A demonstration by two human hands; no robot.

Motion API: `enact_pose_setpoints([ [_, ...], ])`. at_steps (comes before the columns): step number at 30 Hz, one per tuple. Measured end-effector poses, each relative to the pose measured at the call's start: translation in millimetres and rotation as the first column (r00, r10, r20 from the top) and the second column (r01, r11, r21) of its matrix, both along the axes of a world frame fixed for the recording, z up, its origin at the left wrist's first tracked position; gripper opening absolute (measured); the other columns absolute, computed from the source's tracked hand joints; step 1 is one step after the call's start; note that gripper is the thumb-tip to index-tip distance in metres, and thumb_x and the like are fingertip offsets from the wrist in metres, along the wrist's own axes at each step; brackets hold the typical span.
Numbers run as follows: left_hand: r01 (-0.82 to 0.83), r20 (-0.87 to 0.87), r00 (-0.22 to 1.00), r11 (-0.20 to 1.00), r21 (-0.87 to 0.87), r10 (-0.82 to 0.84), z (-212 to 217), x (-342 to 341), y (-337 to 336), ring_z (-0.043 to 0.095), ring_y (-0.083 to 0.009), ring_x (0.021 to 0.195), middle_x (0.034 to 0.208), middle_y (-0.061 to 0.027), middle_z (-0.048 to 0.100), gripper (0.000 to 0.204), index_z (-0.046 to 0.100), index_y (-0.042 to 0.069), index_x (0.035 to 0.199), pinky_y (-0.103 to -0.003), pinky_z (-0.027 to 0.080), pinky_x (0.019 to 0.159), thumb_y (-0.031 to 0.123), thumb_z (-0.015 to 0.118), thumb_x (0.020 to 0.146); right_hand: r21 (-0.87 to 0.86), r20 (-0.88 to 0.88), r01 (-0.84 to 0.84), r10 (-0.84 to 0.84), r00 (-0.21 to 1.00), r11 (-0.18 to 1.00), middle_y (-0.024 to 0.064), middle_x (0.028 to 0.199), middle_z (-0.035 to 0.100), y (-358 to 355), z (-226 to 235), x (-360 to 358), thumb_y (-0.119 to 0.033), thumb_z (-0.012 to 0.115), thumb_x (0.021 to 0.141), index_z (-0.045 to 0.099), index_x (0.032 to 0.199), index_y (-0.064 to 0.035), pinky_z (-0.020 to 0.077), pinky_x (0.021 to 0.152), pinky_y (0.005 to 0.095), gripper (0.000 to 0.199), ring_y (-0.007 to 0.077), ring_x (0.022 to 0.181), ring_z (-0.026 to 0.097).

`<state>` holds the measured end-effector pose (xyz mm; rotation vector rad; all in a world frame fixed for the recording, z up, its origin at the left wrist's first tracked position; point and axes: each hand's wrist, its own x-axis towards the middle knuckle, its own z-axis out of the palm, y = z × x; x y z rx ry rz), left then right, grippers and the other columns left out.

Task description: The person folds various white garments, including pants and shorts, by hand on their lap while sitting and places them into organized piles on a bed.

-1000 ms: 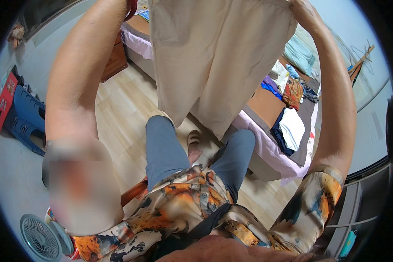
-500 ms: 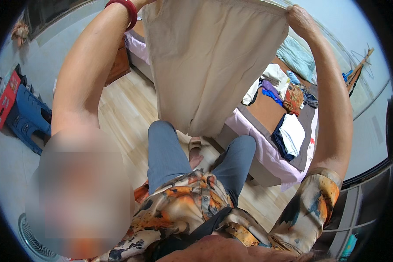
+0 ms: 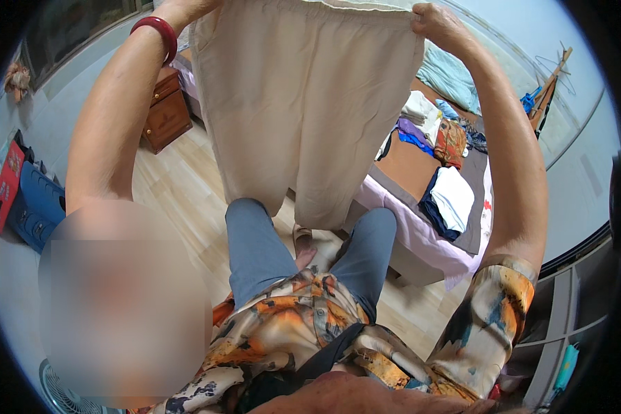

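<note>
A pair of beige trousers [image 3: 303, 103] with a gathered elastic waistband hangs spread out in front of me, its two legs reaching down to about my knees. My right hand [image 3: 440, 26] grips the right end of the waistband, fingers closed on the cloth. At the upper edge of the head view, my left hand [image 3: 192, 7] is partly cut off and holds the left end of the waistband. A dark red bangle [image 3: 160, 36] circles my left wrist.
On the right stands a bed [image 3: 428, 238] with folded clothes [image 3: 452, 200], more garments [image 3: 424, 114] and a pale green pillow [image 3: 448, 76]. Left of the trousers is a wooden bedside cabinet [image 3: 167, 114]. Blue plastic stools [image 3: 38, 207] and a fan [image 3: 58, 390] are at far left.
The trousers have dropped slightly and shifted left in view. Their two legs now hang apart, and more of the waistband shows. Both hands keep their hold.
</note>
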<state>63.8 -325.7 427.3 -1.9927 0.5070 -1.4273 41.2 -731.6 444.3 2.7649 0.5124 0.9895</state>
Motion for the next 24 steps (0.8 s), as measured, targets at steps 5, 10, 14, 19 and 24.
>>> enact_pose_setpoints([
  [5, -0.111, 0.004, 0.994, 0.993, 0.030, 0.111, 4.8, -2.9, 6.4, 0.058, -0.0223, 0.088, 0.070, -0.0034, 0.064, 0.014, 0.063, 0.015, 0.062, -0.056, 0.028, 0.100, 0.016, 0.055, 0.073, 0.118, -0.212, -0.097, 0.120, 0.970, 0.988, 0.0096, 0.069, 0.059, 16.5, -8.6, -20.2, -0.015, 0.054, 0.076, 0.061, 0.081, -0.0067, 0.0451, 0.064, 0.0389, 0.012, 0.0241, 0.069, 0.057],
  [10, -0.119, -0.013, 0.993, 0.993, 0.021, 0.120, 7.4, -6.4, 3.8, 0.059, -0.0221, 0.089, 0.069, -0.0032, 0.064, 0.014, 0.064, 0.015, 0.062, -0.057, 0.030, 0.099, 0.016, 0.055, 0.073, 0.019, -0.082, -0.324, 0.324, 0.942, 0.946, 0.0195, 0.076, 0.064, 9.0, -34.5, 4.6, -0.010, 0.051, 0.077, 0.066, 0.090, 0.0001, 0.0494, 0.067, 0.0422, 0.022, 0.0302, 0.071, 0.063],
  [14, -0.105, 0.021, 0.994, 0.993, 0.047, 0.104, 7.9, -6.3, 13.9, 0.058, -0.0221, 0.090, 0.068, -0.0033, 0.064, 0.014, 0.064, 0.016, 0.062, -0.057, 0.030, 0.099, 0.016, 0.055, 0.073, 0.015, -0.268, -0.165, 0.163, 0.949, 0.986, 0.0176, 0.074, 0.064, 27.5, -40.0, 1.8, -0.006, 0.053, 0.075, 0.066, 0.090, 0.0013, 0.0492, 0.061, 0.0379, 0.021, 0.0274, 0.064, 0.061],
  [19, -0.127, -0.018, 0.992, 0.991, 0.033, 0.128, 6.7, -4.8, 9.1, 0.058, -0.0217, 0.092, 0.070, -0.0028, 0.064, 0.014, 0.065, 0.015, 0.065, -0.059, 0.028, 0.100, 0.015, 0.054, 0.073, -0.923, 0.383, 0.379, 0.285, 0.879, 0.071, 0.0056, 0.061, 0.055, -20.0, -66.5, 87.5, -0.009, 0.050, 0.077, 0.058, 0.067, -0.0046, 0.0454, 0.061, 0.0356, 0.014, 0.0191, 0.057, 0.051],
  [24, -0.215, 0.043, 0.976, 0.977, 0.001, 0.215, 28.9, -30.0, 35.3, 0.056, -0.0210, 0.097, 0.079, -0.0030, 0.064, 0.013, 0.066, 0.014, 0.073, -0.062, 0.023, 0.103, 0.012, 0.053, 0.077, -0.336, 0.659, 0.257, 0.032, 0.751, 0.906, 0.0124, 0.063, 0.059, 48.6, -15.2, 12.5, -0.009, 0.049, 0.077, 0.061, 0.069, -0.0015, 0.0497, 0.055, 0.0357, 0.016, 0.0242, 0.059, 0.059],
])
